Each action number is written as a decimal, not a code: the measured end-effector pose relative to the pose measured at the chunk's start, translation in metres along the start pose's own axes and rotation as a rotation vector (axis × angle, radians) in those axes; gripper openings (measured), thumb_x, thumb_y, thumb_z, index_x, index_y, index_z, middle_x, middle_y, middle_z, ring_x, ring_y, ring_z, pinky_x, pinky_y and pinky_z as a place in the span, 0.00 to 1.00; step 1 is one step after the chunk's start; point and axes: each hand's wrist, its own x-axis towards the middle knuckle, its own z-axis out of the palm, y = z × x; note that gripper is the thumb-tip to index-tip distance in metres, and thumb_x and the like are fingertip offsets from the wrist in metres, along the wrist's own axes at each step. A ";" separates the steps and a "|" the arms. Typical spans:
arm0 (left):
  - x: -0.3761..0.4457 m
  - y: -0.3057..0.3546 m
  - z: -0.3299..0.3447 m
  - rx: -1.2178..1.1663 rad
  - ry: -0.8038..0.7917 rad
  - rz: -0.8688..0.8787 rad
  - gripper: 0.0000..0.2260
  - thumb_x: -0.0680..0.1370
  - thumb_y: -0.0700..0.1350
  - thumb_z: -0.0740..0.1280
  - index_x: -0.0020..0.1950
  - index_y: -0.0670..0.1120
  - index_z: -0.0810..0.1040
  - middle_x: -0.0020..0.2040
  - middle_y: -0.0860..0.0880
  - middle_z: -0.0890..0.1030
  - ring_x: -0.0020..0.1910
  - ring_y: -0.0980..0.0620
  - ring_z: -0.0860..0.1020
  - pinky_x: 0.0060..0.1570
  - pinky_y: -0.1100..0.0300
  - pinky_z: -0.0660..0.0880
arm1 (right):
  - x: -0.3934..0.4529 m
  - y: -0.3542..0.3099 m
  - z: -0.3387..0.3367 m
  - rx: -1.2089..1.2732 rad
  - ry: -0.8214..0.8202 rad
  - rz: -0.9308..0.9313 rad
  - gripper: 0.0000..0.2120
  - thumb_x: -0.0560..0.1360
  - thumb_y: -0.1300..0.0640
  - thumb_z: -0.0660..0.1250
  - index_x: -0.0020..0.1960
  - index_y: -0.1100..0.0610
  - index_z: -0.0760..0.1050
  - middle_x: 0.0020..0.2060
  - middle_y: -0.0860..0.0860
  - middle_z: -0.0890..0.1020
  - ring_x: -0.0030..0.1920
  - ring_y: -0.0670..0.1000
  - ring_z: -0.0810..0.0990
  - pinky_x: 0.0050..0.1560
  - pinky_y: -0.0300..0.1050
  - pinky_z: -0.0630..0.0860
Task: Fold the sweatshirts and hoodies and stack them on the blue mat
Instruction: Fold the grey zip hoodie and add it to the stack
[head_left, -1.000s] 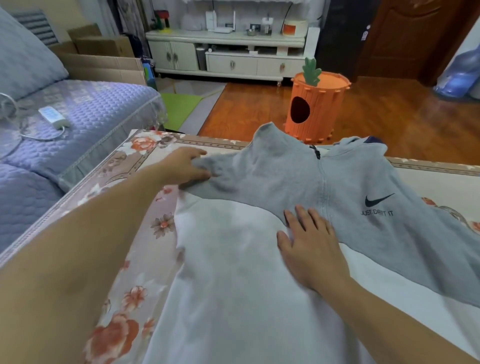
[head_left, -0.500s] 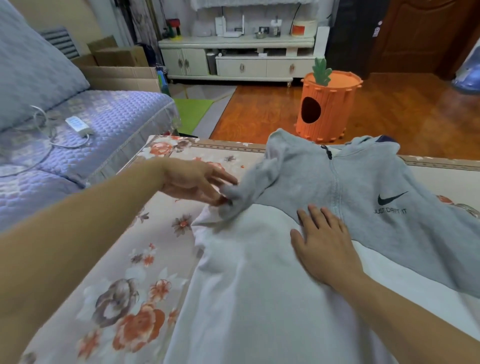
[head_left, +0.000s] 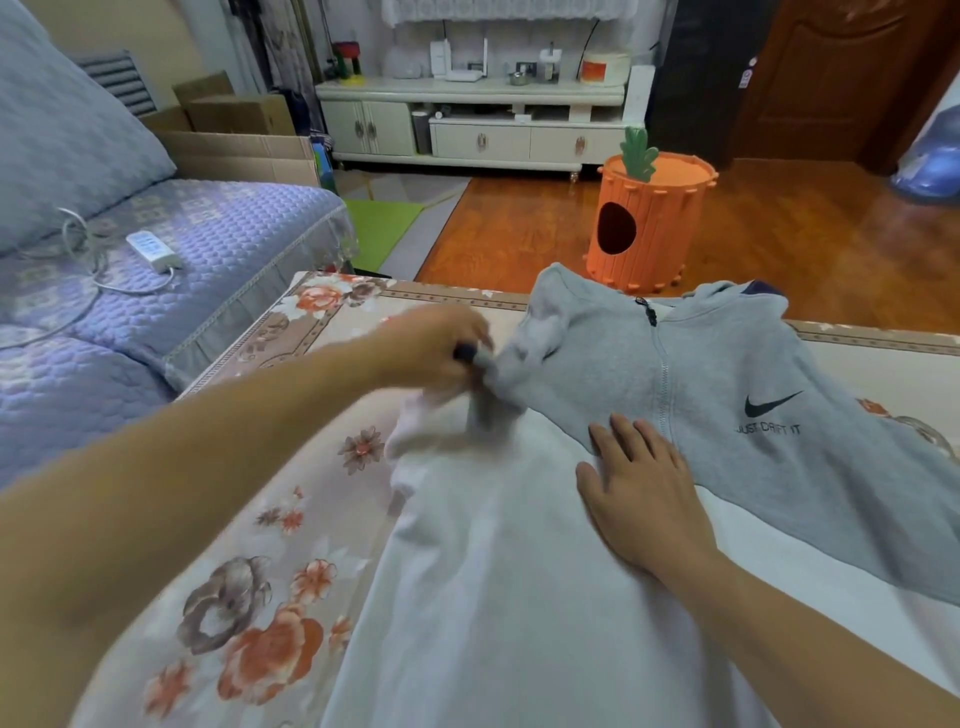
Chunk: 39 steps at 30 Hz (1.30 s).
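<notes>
A grey hoodie (head_left: 727, 384) lies zip-side up across a white sweatshirt (head_left: 519, 597), both spread on a flower-patterned cloth (head_left: 249, 597) that covers the surface under them; what that surface is cannot be told, since the cloth hides it completely. The hoodie's right side runs out of view at the frame edge, and the sweatshirt's lower part is cut off at the bottom. The hoodie's hood (head_left: 737, 301) is bunched at the far edge, with a dark lining just showing.

The left hand (head_left: 441, 348) is blurred. Its fingers are curled around a gathered wad of the hoodie's sleeve (head_left: 493, 384), lifted a little above the sweatshirt, and a small dark bit shows by the fingers that is too smeared to name. How much of the sleeve it holds is unclear, as the fabric blurs into the white cloth below. The right hand (head_left: 639, 483) lies flat with fingers straight and slightly spread, pressing down where the hoodie's edge meets the sweatshirt, just left of the zip.

No blue mat can be made out. To the left is a sofa (head_left: 182, 270) with a white power strip (head_left: 150, 249) and its cable on it. Beyond the cloth stands an orange carrot-shaped bin (head_left: 654, 223) on the wood floor (head_left: 805, 234), with a white cabinet (head_left: 467, 124) behind it.
</notes>
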 end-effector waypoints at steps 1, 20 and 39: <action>0.001 0.003 -0.021 -0.263 0.121 -0.073 0.08 0.68 0.45 0.68 0.43 0.46 0.85 0.45 0.58 0.84 0.46 0.59 0.80 0.47 0.64 0.75 | 0.000 0.000 0.000 -0.001 -0.003 -0.001 0.28 0.80 0.40 0.48 0.78 0.46 0.56 0.80 0.48 0.56 0.79 0.53 0.51 0.77 0.52 0.50; -0.213 -0.168 0.025 -0.049 0.018 -1.297 0.51 0.68 0.81 0.48 0.75 0.45 0.69 0.73 0.34 0.69 0.71 0.31 0.68 0.71 0.41 0.65 | -0.001 -0.003 0.002 -0.027 -0.002 0.022 0.28 0.80 0.42 0.48 0.79 0.47 0.57 0.79 0.48 0.57 0.78 0.52 0.53 0.77 0.54 0.52; -0.118 0.119 0.128 0.149 -0.066 -0.603 0.31 0.81 0.67 0.48 0.82 0.59 0.45 0.83 0.48 0.42 0.81 0.41 0.43 0.76 0.41 0.44 | 0.006 0.016 -0.060 0.219 -0.378 -0.048 0.27 0.83 0.47 0.59 0.78 0.56 0.60 0.78 0.56 0.62 0.77 0.56 0.60 0.74 0.48 0.57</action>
